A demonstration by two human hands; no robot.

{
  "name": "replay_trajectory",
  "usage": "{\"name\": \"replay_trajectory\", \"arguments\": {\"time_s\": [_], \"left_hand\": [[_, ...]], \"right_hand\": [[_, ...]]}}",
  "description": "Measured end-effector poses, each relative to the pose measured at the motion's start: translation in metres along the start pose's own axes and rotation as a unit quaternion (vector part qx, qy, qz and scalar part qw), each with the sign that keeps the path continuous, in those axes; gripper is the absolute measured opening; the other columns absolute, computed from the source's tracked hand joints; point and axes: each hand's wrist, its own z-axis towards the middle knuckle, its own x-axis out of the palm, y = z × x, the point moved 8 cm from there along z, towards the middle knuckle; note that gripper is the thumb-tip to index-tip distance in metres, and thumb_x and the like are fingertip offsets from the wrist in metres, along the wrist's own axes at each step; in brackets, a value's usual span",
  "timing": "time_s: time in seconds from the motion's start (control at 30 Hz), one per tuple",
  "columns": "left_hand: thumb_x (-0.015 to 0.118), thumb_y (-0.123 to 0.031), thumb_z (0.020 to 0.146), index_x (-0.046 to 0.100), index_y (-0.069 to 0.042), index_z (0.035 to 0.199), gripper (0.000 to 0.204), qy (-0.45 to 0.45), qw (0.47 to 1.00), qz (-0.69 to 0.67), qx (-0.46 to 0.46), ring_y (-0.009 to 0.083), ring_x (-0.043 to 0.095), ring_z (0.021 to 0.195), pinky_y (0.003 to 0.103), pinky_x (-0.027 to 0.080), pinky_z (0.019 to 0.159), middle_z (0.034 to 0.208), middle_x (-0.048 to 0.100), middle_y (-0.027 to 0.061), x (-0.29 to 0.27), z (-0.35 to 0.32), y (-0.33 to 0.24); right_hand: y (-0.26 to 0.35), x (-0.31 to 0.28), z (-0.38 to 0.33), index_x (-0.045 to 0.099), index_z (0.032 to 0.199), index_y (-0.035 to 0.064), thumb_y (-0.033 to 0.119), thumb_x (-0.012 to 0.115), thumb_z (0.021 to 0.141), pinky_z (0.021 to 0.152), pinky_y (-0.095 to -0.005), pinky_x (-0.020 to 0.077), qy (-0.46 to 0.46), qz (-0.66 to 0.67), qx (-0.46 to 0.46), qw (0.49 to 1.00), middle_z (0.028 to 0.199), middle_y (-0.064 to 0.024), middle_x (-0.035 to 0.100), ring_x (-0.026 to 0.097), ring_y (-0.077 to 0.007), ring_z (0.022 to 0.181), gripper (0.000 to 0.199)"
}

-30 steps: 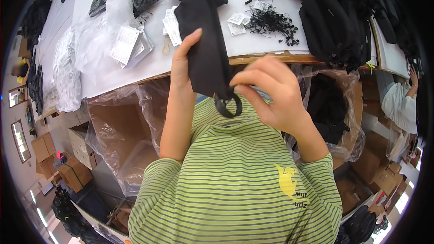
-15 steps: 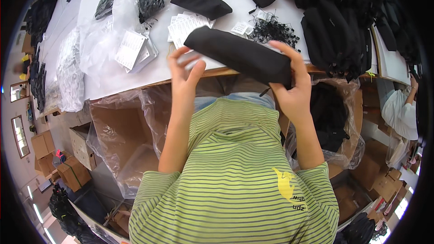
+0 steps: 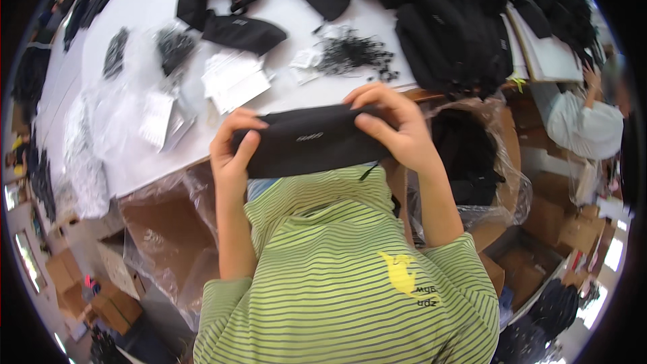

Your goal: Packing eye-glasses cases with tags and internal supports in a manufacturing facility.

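The grip of the left hand (image 3: 232,145) and the right hand (image 3: 399,127) holds both ends of the black pouch (image 3: 310,148), near the surface (image 3: 141,167); even, light tension should keep it flat.

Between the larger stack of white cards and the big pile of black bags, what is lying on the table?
In the head view, small white tags and a tangled heap of black cords lie there.
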Motion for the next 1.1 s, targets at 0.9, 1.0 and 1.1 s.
{"name": "replay_trajectory", "arguments": {"time_s": [0.9, 1.0, 1.1], "left_hand": [[0.069, -0.042, 0.082, 0.050, 0.002, 0.127, 0.066, -0.172, 0.815, 0.554, -0.012, 0.0362, 0.043, 0.114, 0.044, 0.034, 0.099, 0.120, 0.049, 0.0191, -0.106, 0.061, 0.092], [0.070, -0.042, 0.081, 0.054, 0.003, 0.125, 0.065, -0.180, 0.801, 0.571, -0.004, 0.0365, 0.045, 0.110, 0.043, 0.036, 0.098, 0.118, 0.050, 0.0194, -0.108, 0.060, 0.092], [0.071, -0.035, 0.081, 0.059, 0.000, 0.121, 0.055, -0.202, 0.802, 0.561, 0.032, 0.0362, 0.046, 0.107, 0.043, 0.037, 0.095, 0.114, 0.052, 0.0188, -0.097, 0.058, 0.079]], "right_hand": [[0.008, -0.127, 0.062, 0.068, 0.098, 0.0105, 0.019, 0.065, 0.082, 0.074, -0.0354, 0.0500, -0.273, -0.332, -0.022, 0.902, 0.085, -0.0099, 0.068, 0.066, -0.0268, 0.079, 0.019], [-0.057, -0.081, 0.122, 0.069, 0.093, 0.0082, 0.024, 0.067, 0.080, 0.069, -0.0385, 0.0516, -0.142, -0.402, 0.016, 0.905, 0.082, -0.0141, 0.069, 0.067, -0.0289, 0.075, 0.020], [-0.114, -0.083, 0.169, 0.070, 0.088, 0.0055, 0.027, 0.069, 0.076, 0.073, -0.0398, 0.0520, -0.156, -0.495, 0.051, 0.853, 0.084, -0.0174, 0.068, 0.066, -0.0330, 0.080, 0.025]]}}
